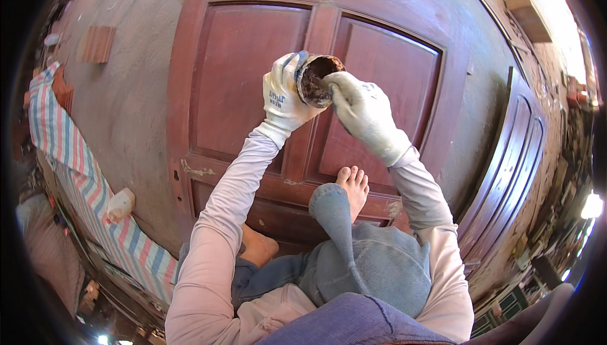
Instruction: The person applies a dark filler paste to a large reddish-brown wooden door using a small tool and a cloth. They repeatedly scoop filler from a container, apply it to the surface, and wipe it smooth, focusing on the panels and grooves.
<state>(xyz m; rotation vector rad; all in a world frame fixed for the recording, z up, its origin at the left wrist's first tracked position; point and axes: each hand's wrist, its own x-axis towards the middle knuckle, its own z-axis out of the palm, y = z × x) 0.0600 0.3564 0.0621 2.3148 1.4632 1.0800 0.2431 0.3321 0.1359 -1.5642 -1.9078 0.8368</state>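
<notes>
In front of me, my gloved left hand (pixel 284 95) is wrapped round a round tin (pixel 314 87) from its left side. The tin is tipped so its mouth faces me, and its inside is coated with dark brown, crusty matter. My gloved right hand (pixel 368 112) is closed at the tin's right rim, with its fingertips at the mouth. Whatever those fingers pinch is mostly hidden by the glove. Beneath both hands lies a reddish-brown panelled wooden door (pixel 253 86), with pale filler-like patches on its crosspiece.
My bare foot (pixel 354 190) rests on the door. A striped sheet (pixel 82 168) runs along the left, with a pale container (pixel 120 204) on it. A wooden block (pixel 96 44) lies at far left. Another dark door (pixel 509 168) and a wooden piece (pixel 528 17) are at right.
</notes>
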